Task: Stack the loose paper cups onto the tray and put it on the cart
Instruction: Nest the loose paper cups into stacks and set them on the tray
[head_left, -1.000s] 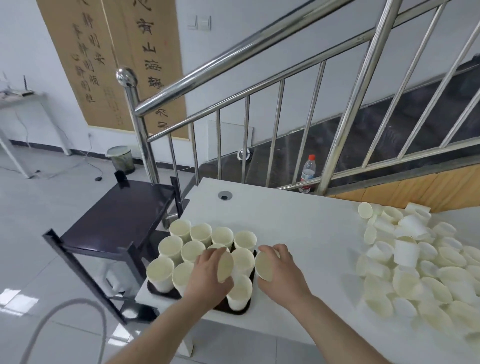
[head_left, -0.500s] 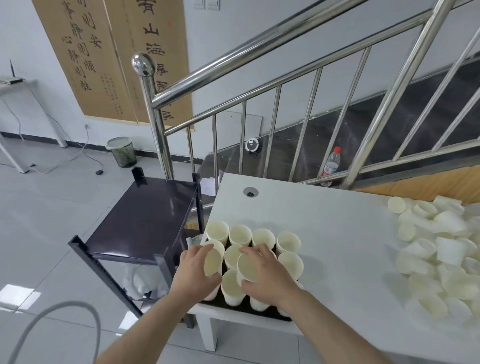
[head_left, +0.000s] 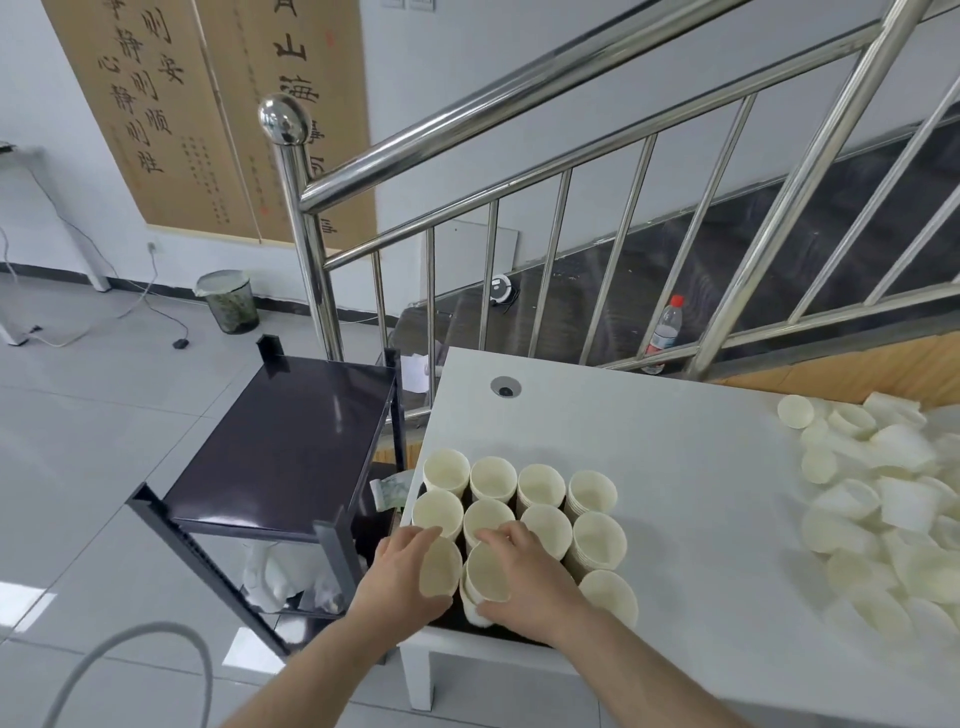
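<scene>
Several stacks of cream paper cups (head_left: 540, 488) stand upright on a dark tray (head_left: 457, 621) at the white table's near left corner. My left hand (head_left: 400, 577) grips a cup stack (head_left: 440, 566) at the tray's front left. My right hand (head_left: 524, 577) grips the neighbouring cup stack (head_left: 485, 577) just to its right. A heap of loose paper cups (head_left: 893, 499) lies on the table's right side. The dark cart (head_left: 291, 441) stands directly left of the table, its top shelf bare.
A steel stair railing (head_left: 311, 249) rises behind the cart and table. A water bottle (head_left: 665, 332) stands on the stairs. A bin (head_left: 228, 301) and cables lie on the tiled floor at the left. A grey hose (head_left: 130, 654) curves at the lower left.
The view has shifted so the tray sits further right. My right hand moved left across the tray with its cup, and both hands now grip adjacent front stacks.
</scene>
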